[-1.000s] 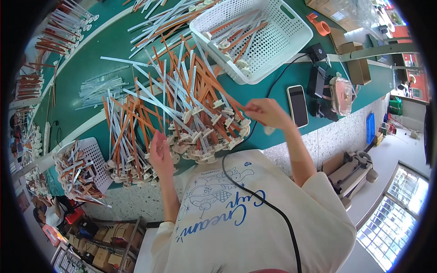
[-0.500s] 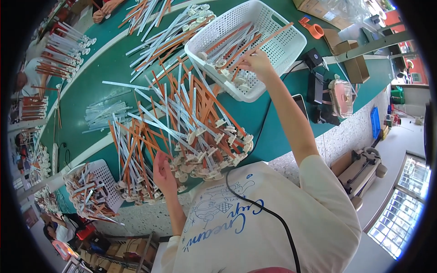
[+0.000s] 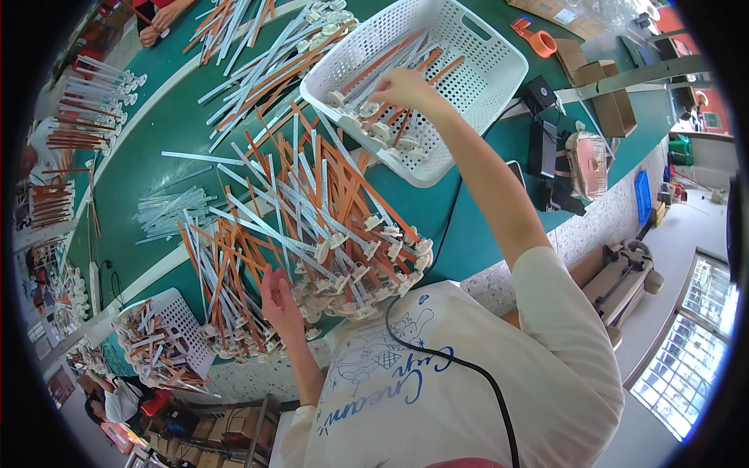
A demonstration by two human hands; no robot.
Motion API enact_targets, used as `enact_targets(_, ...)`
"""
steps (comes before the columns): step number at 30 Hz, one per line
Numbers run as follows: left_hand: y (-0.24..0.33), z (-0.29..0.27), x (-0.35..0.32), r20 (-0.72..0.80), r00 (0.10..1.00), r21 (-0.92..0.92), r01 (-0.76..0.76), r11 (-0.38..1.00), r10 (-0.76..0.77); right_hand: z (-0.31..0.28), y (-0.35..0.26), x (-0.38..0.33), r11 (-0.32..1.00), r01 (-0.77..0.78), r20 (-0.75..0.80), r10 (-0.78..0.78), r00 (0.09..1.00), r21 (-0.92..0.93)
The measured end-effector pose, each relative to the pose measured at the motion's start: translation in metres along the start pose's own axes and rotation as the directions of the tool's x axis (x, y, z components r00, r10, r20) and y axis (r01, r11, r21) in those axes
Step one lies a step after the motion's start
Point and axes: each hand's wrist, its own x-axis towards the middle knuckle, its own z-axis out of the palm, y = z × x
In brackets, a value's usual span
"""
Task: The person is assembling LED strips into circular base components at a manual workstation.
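Note:
Several long flat strips, orange-brown and silver, with white plastic end pieces make a big heap [image 3: 343, 210] on the green table in front of me. More such strips [image 3: 390, 62] lie inside a white perforated basket [image 3: 477, 101] beyond it. My right hand [image 3: 409, 90] reaches over the basket's near side, fingers bent together down at the white ends; what they pinch, if anything, is hidden. Beside the heap's near left part, my left hand [image 3: 281, 306] is held with its fingers apart and nothing visible in it.
A smaller basket of strips [image 3: 191, 327] stands at the left. Loose clear strips [image 3: 168, 212] lie on the table. Right of the large basket are an orange tape dispenser [image 3: 534, 37], black boxes [image 3: 540, 148] and a pink-fronted case [image 3: 587, 164]. Another person's hands [image 3: 162, 19] show far left.
My right hand has moved left within the basket, and the long orange strip that slanted up past it now lies lower. The left hand stays near the heap, fingers a little more spread.

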Motion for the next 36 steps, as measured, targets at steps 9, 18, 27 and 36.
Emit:
enact_targets(9, 0.004, 0.002, -0.003, -0.018, 1.0, 0.013, -0.002, 1.0, 0.002, 0.006, 0.009, 0.01, 0.999, 0.039, 0.151, -0.035, 0.988, -0.02)
enact_targets(18, 0.012, 0.011, 0.003, 0.027, 0.998, -0.022, -0.048, 0.999, 0.049, -0.05, -0.019, -0.031, 0.994, -0.02, -0.071, 0.028, 0.997, 0.109)
enact_targets(27, 0.055, 0.039, 0.016, 0.184, 0.974, -0.19, -0.098, 0.977, 0.134, -0.056, -0.032, -0.043, 0.98, 0.177, -0.058, -0.172, 0.983, 0.094)
enact_targets(36, 0.153, 0.086, 0.021, 0.521, 0.835, -0.644, 0.251, 0.723, 0.175, -0.004, -0.094, -0.168, 0.324, 0.188, -0.142, -0.158, 0.977, 0.927)
